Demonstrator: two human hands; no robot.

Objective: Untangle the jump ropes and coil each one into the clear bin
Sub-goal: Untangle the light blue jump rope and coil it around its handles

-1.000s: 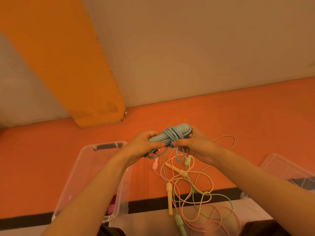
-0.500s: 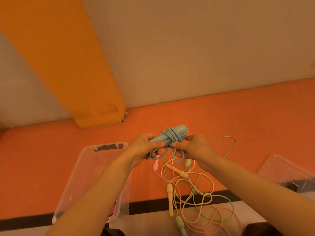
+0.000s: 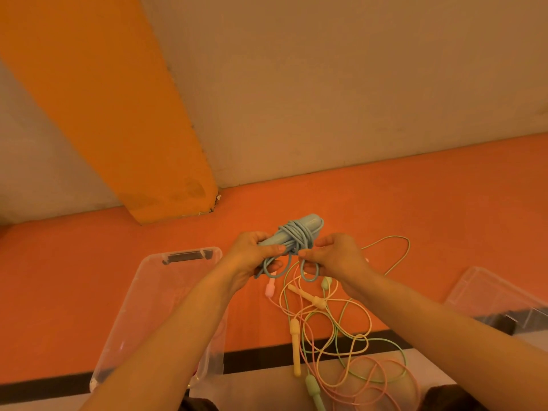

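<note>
Left hand (image 3: 252, 259) curled round the near end of the blue jump rope (image 3: 292, 240), thumb laid across the handles and fingers wrapped beneath, bundle lifted clear of the orange floor (image 3: 415, 203). Cord wound in several turns about the paired blue handles, far ends of the handles poking up and away past both hands. Right hand (image 3: 335, 259) just beside the left, thumb and forefinger pinching a strand of the blue cord close to the wraps, remaining fingers loosely curled; a small loop of blue cord hanging below that pinch, another loop drooping under the left hand. Down and to the left of the left hand, partly hidden by the left forearm, the clear bin (image 3: 178, 262), open, dark latch at its far rim, something pink dimly visible inside low down. Below the right hand, on the floor, a tangle of loose ropes: yellow rope (image 3: 295, 336) with its handles lying among the loops, green rope (image 3: 312, 390) with one handle near the bottom edge, pink rope (image 3: 270, 289) with a handle just under the left hand. Far to the right of the right hand, a clear lid (image 3: 489, 295) lying flat.
</note>
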